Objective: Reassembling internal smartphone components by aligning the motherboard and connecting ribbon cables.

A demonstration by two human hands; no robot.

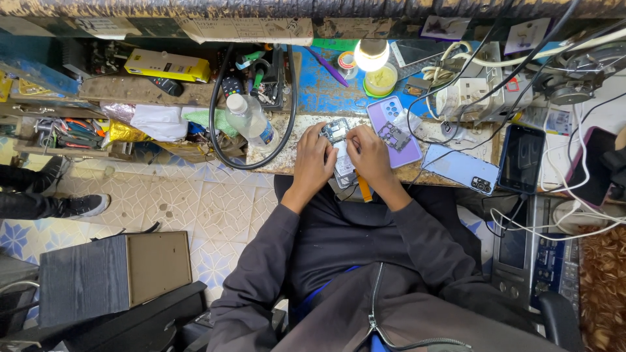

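Head view, looking down. Item: opened phone point(339, 151), back cover off, lying at the near edge of the workbench point(290, 146) right in front of the seated person. Its long axis runs away from the body toward the lamp point(372, 55), camera end farthest off.

Left hand point(313, 161): fingers curled together over the phone's left edge, steadying it. Right hand point(366, 155): fingers bunched on the phone's upper right; whether they pinch a tool cannot be told. An orange strip point(364, 189) hangs below the phone.

Handling note, as a judgement: the work likely goes best with the phone kept flat and pinned, pressure light.

Nearby: purple back cover point(391, 124), blue phone point(462, 168), dark phone point(521, 156), water bottle point(251, 120), black cable loop point(287, 124).
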